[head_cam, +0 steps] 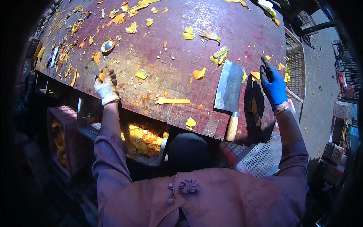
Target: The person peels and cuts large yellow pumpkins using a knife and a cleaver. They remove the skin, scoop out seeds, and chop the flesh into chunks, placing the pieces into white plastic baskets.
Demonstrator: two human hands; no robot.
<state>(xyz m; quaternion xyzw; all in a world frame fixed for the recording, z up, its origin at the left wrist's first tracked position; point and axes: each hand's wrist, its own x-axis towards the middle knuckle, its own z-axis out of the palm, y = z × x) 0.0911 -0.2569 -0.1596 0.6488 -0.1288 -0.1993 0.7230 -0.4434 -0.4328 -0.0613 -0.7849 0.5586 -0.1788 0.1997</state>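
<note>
My left hand, in a white knit glove with dark fingertips, holds a small metal scraper whose blade lies over the table by an orange squash piece. The fingers hide its handle. My right hand, in a blue glove, is raised over the table's right side with fingers apart and nothing in it. Left of it lies a cleaver, its wooden handle towards me. A round metal-centred object with an orange rim sits beyond my left hand.
Squash peelings and pale seeds are scattered over the worn red table. Below its near edge stand a crate of yellow-orange scraps, a pink crate at left and a white perforated crate at right. Another crate adjoins the right edge.
</note>
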